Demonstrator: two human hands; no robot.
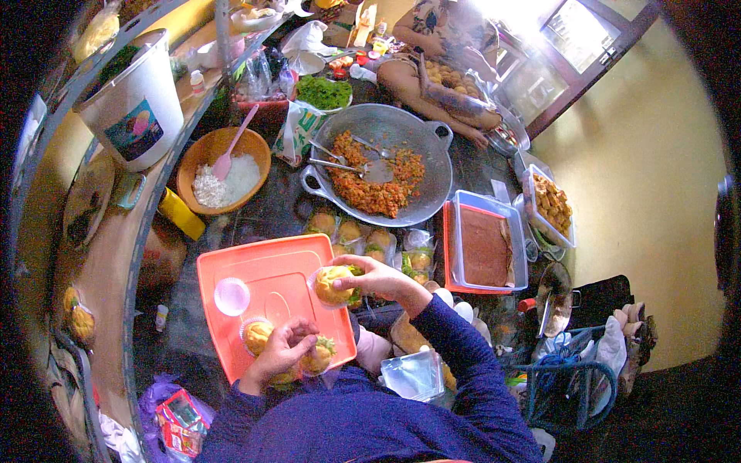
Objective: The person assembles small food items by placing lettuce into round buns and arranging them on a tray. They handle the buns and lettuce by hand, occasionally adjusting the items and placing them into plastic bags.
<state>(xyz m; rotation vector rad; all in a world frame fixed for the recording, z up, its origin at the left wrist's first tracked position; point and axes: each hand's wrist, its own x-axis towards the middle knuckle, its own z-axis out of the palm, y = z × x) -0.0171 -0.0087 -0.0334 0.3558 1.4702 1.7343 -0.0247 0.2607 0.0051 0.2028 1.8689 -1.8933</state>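
My right hand [376, 279] grips a filled bun [333, 284] with green leaf at its side, sitting in a thin paper cup. It holds the bun over the right part of an orange plastic lid [224, 266]. My left hand [284, 355] hovers low over the lid, its fingers loosely curled and a little apart, with nothing visible in them. Around it are a bun in a paper cup [257, 336] and a leafy filled bun [318, 356]; another bun is partly covered by the hand. One pale paper cup [231, 297] stands at the lid's left.
Beyond the lid are several wrapped buns [378, 241] and a large metal pan [432, 166] of orange filling with utensils. A wooden bowl [258, 154], a container of brown cake [482, 247] and a clear plastic box [417, 376] surround me. Another person [440, 85] sits at the back.
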